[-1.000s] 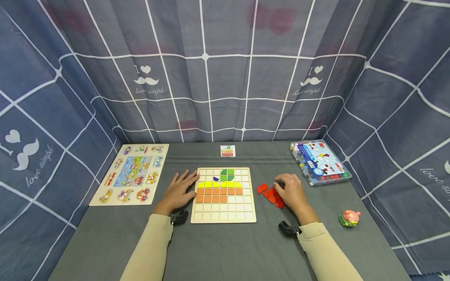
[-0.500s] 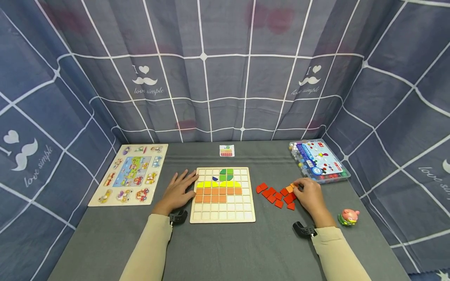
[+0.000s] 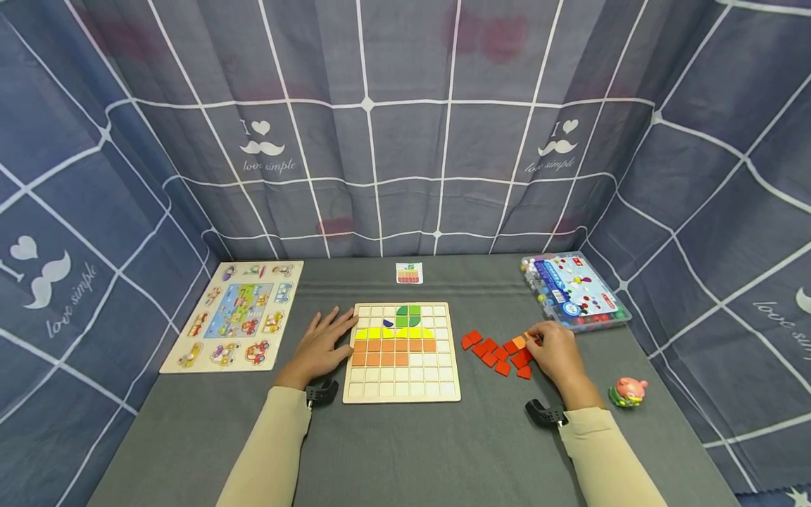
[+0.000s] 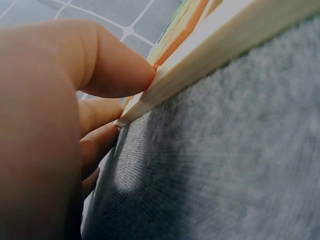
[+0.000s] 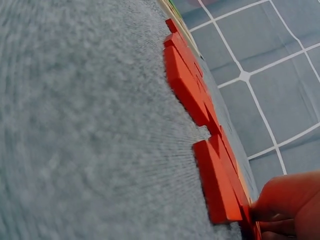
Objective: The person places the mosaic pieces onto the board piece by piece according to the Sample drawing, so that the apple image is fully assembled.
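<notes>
One left hand (image 3: 319, 348) lies spread, thumb touching the wooden board (image 3: 418, 389); the right hand (image 3: 554, 352) curls at red tiles (image 3: 501, 353) on the board's right; I can't tell if it grips one; pinching gently should stop sliding; farther, four green tiles (image 3: 415, 321), one blue tile (image 3: 388, 323); farthest, one card (image 3: 409, 273).

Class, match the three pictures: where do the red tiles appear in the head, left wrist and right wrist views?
Head: the red tiles lie right of the board, beside the right hand.
Left wrist: not in it.
Right wrist: they form a slanting band from top centre down to lower right.
Shared landmark: the white-lined curtain, seen in all three views.
</notes>
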`<act>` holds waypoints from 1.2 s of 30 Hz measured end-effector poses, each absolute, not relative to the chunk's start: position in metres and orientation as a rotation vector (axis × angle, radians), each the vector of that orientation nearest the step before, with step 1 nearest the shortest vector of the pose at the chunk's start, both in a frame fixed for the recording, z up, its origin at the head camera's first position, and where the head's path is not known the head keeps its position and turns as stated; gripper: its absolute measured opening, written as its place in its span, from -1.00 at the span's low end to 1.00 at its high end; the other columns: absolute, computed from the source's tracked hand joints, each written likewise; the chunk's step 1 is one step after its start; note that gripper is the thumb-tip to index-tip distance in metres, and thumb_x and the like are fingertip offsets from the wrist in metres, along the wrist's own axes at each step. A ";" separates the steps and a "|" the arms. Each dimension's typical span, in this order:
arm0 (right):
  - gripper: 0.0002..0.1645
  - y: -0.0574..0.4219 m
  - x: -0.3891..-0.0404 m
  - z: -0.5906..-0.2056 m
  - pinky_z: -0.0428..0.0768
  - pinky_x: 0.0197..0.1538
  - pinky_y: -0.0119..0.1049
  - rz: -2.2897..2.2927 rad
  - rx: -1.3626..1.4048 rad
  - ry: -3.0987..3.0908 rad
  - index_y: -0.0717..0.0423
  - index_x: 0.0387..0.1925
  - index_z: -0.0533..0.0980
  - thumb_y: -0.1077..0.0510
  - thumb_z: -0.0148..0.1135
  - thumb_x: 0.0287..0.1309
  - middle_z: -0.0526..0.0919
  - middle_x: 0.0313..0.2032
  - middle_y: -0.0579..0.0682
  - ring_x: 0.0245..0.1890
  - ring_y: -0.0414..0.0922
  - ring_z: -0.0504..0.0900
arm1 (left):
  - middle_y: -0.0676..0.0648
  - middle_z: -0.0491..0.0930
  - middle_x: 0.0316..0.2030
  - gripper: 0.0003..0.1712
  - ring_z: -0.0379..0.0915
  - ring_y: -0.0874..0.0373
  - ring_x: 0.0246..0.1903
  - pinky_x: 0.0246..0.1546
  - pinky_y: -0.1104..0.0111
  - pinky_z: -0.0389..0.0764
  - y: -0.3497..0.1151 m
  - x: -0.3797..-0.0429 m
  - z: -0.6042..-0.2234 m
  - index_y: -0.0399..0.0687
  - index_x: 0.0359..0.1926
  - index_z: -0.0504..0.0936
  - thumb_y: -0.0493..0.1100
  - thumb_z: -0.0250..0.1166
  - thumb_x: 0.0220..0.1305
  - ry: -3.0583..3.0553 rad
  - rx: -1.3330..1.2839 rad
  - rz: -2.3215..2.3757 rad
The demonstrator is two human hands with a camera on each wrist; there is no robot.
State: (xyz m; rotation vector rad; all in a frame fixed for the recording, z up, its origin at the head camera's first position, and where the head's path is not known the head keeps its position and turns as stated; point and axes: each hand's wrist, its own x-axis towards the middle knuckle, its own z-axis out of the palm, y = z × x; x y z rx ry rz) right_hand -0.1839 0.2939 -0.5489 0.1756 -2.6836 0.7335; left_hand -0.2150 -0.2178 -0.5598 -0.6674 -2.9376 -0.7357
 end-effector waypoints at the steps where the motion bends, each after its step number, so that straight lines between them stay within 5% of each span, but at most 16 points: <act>1: -0.87 0.294 -0.183 -0.549 0.64 -0.09 0.22 0.734 0.177 -2.680 0.34 -0.30 0.74 0.39 0.39 0.06 0.72 -0.24 0.26 -0.19 0.26 0.68 | -0.01 0.18 0.60 -0.18 -0.10 -0.10 0.60 0.57 -0.12 -0.31 -0.218 -0.215 -0.560 0.02 0.61 0.35 -0.05 0.26 0.34 -2.940 -0.666 -0.735; 12: -0.85 0.289 -0.185 -0.549 0.65 -0.13 0.20 0.742 0.194 -2.598 0.34 -0.30 0.74 0.43 0.38 0.04 0.74 -0.26 0.26 -0.22 0.26 0.69 | -0.02 0.18 0.59 -0.19 -0.07 -0.13 0.59 0.57 -0.14 -0.29 -0.218 -0.213 -0.560 0.00 0.60 0.36 -0.06 0.25 0.34 -2.928 -0.660 -0.748; 18: -0.81 0.278 -0.189 -0.550 0.62 0.01 0.23 0.806 0.250 -2.541 0.32 -0.25 0.76 0.43 0.44 0.01 0.77 -0.23 0.22 -0.15 0.26 0.71 | -0.03 0.19 0.59 -0.18 -0.06 -0.12 0.59 0.57 -0.15 -0.27 -0.218 -0.213 -0.560 -0.01 0.60 0.37 -0.06 0.25 0.32 -2.923 -0.664 -0.739; 36: -0.86 0.201 -0.196 -0.544 0.74 -0.03 0.06 0.913 0.616 -2.445 0.26 -0.27 0.79 0.40 0.54 0.08 0.79 -0.15 0.08 -0.09 0.10 0.74 | -0.02 0.19 0.59 -0.18 -0.08 -0.12 0.60 0.57 -0.13 -0.28 -0.218 -0.214 -0.559 -0.01 0.59 0.38 -0.07 0.26 0.31 -2.915 -0.674 -0.778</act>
